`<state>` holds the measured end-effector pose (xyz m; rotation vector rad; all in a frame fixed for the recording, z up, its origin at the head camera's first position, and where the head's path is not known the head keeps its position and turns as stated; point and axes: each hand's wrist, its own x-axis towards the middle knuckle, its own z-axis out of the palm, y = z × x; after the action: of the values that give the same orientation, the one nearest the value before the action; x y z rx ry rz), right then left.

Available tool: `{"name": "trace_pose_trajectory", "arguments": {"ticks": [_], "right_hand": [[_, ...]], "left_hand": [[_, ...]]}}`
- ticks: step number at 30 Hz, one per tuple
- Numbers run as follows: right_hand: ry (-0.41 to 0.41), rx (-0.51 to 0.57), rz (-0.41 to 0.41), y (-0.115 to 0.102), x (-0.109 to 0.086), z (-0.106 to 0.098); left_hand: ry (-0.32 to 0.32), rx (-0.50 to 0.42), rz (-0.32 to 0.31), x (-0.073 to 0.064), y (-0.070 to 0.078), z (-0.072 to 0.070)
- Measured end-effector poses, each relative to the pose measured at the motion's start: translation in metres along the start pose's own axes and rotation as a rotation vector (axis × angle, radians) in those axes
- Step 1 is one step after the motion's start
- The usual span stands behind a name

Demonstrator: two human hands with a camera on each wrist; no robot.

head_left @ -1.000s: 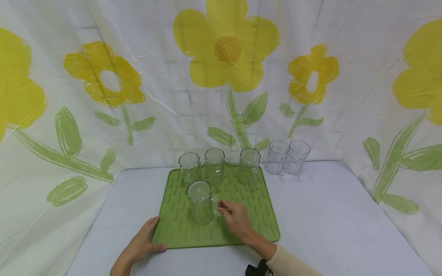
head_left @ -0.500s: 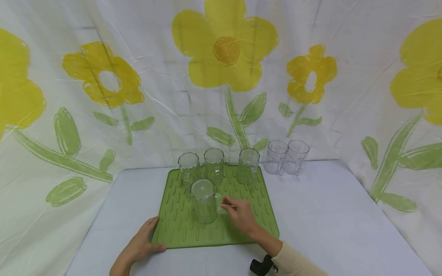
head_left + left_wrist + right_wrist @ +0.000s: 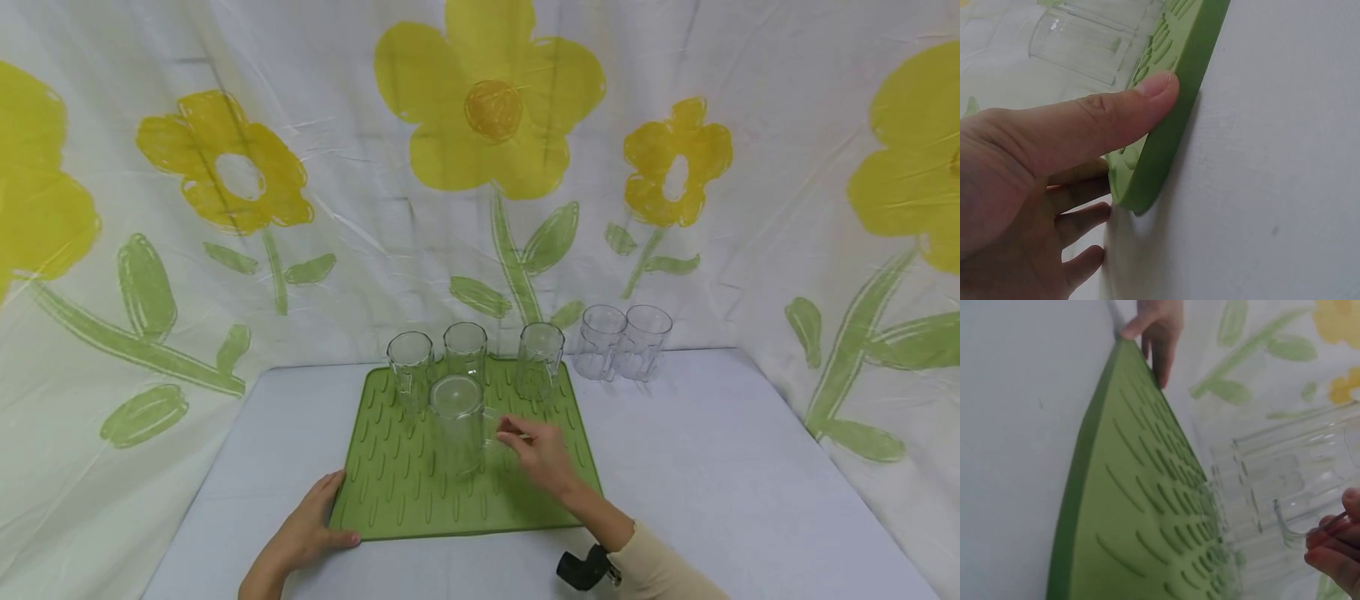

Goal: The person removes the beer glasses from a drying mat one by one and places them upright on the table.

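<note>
While the right hand [image 3: 542,454] pinches the handle [image 3: 491,425] between thumb and fingers [image 3: 1335,565], the body of the glass mug [image 3: 457,437] lies just left of that grip, below the centre of the head frame. Its long axis stands nearly upright, seemingly base up; whether its lower end touches the green mat [image 3: 390,500] I cannot tell. The left hand [image 3: 303,525], thumb spread from its fingers, rests at the mat's lower-left corner, farther from the mug.
</note>
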<state>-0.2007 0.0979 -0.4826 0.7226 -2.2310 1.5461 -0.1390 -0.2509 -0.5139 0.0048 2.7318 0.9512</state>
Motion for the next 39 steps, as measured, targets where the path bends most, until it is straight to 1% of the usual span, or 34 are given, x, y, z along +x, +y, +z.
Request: {"name": "trace_pose_trajectory", "arguments": {"ticks": [3,6,8,12,15,17,21,25,31,39], "right_hand": [[0.011,-0.020,-0.029,-0.001,0.003,-0.007],[0.011,-0.032,-0.037,-0.003,0.006,-0.014],[0.004,-0.023,-0.014,-0.005,0.007,-0.019],[0.003,-0.057,0.057,-0.012,0.009,-0.030],[0.014,-0.103,0.082,-0.018,0.010,-0.037],[0.017,-0.104,0.087,-0.022,0.011,-0.042],[0.026,-0.103,0.080,-0.027,0.013,-0.051],[0.033,-0.099,0.051,-0.030,0.015,-0.059],[0.052,-0.106,0.034,-0.032,0.017,-0.072],[0.048,-0.100,0.042,-0.037,0.018,-0.084]], "left_hand": [[0.001,-0.003,-0.004,0.000,0.000,0.000],[0.001,-0.012,-0.007,0.000,0.000,0.000],[0.001,-0.017,-0.010,0.000,0.000,0.001],[0.003,-0.024,-0.012,-0.001,-0.001,0.001],[0.003,-0.024,-0.012,-0.001,-0.001,0.001],[0.003,-0.020,-0.008,-0.001,-0.001,0.001],[0.006,-0.018,-0.001,0.000,-0.001,0.002],[0.006,-0.021,-0.010,0.000,-0.002,0.002],[0.006,-0.019,-0.017,0.001,-0.002,0.002],[-0.002,-0.004,-0.010,0.002,-0.002,0.001]]}}
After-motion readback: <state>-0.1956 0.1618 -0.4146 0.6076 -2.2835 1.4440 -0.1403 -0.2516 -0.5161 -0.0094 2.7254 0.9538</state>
